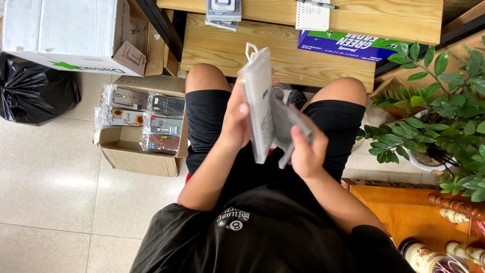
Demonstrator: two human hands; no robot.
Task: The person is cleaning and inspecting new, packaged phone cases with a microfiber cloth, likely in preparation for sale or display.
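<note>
Fingers of the left hand are clamped on a flat white packet, which is held upright on edge above the lap, its hang tab at the top. Fingers of the right hand are closed on a grey phone case, which is pressed against the right face of the packet and is tilted downward. Both things are held in front of the wooden counter, between the knees. On the counter, a small notepad with a pen and a blue and green printed sheet are seen. On the floor to the left, an open cardboard box is filled with wrapped phone cases; beyond it a white carton and a black bag are placed. A potted plant is set to the right.
</note>
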